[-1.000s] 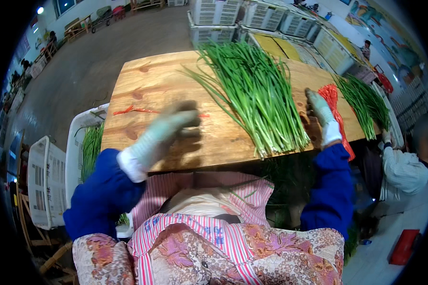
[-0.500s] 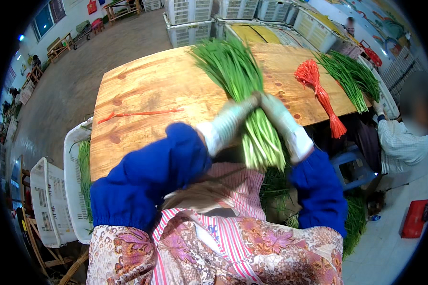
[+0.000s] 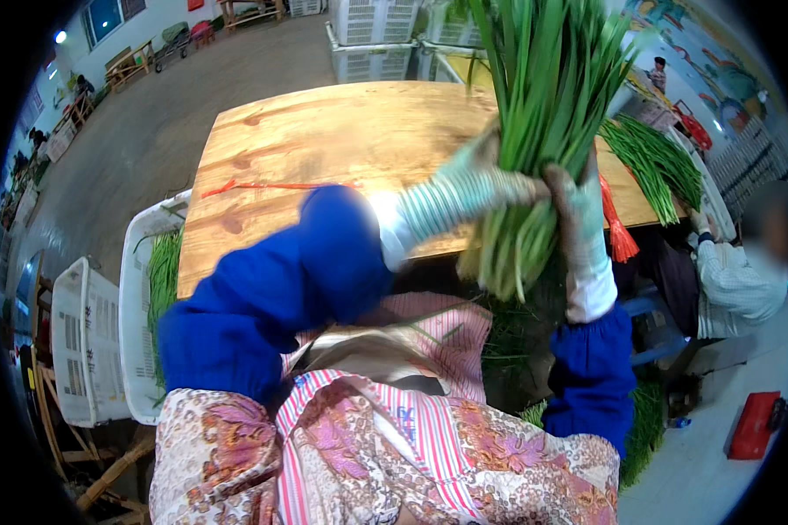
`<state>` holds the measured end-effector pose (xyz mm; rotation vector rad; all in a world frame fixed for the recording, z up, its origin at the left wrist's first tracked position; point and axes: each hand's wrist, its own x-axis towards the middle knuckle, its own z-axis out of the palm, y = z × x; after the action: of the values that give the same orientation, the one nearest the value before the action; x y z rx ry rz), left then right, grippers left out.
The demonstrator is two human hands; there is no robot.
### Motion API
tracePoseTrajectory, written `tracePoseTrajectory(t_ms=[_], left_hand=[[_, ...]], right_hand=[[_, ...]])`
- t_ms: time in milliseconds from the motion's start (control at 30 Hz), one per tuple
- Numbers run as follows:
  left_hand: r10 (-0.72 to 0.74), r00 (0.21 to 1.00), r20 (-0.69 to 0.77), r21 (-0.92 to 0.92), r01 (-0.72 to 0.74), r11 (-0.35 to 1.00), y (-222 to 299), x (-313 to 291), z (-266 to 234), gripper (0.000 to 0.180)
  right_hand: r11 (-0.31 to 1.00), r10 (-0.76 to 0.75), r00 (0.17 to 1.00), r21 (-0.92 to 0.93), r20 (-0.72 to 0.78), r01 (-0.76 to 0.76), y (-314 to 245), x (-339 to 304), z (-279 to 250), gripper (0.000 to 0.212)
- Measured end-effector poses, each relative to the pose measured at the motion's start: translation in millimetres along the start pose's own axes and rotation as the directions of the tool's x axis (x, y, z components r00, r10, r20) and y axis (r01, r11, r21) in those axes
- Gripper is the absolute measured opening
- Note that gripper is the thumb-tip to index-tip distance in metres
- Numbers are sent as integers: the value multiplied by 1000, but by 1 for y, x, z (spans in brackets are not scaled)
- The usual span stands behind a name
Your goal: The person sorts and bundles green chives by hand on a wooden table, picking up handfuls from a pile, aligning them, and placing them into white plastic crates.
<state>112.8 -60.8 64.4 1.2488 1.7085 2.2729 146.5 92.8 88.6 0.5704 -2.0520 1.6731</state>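
Observation:
A thick bundle of garlic chives point(image 3: 547, 96) is held up over the near right part of the wooden table point(image 3: 324, 131), leaves upward and pale stem ends hanging down. My left hand point(image 3: 481, 179), in a striped pale green and white glove, wraps round the bundle from the left. From the right, my right hand point(image 3: 578, 206), gloved too, closes on it, its thumb near the left fingers. A thin red plastic tie point(image 3: 263, 185) lies flat on the table's left. Mostly hidden behind my right hand is a bunch of red ties point(image 3: 620, 232).
More chives point(image 3: 652, 162) lie at the table's right end, by a seated co-worker point(image 3: 731, 262). White crates point(image 3: 136, 289) stand at my left, one with greens inside. Stacked crates point(image 3: 372, 61) are behind the table. A red box point(image 3: 756, 424) sits on the right floor.
Both hands have lifted the chive bundle up and to the right, and it now stands more upright. The view has shifted slightly, and the bundle covers most of the red ties.

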Motion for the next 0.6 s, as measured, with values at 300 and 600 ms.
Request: tracePoseTrajectory(t_ms=[300,600], left_hand=[[-97,992,-78,326,117,938,48,40,-67,70],[-242,963,-116,204,262,943,31,21,-94,60]], right_hand=[[970,-70,988,240,141,34,11,77,33,38],[961,0,994,274,109,-30,42,79,64,34]])
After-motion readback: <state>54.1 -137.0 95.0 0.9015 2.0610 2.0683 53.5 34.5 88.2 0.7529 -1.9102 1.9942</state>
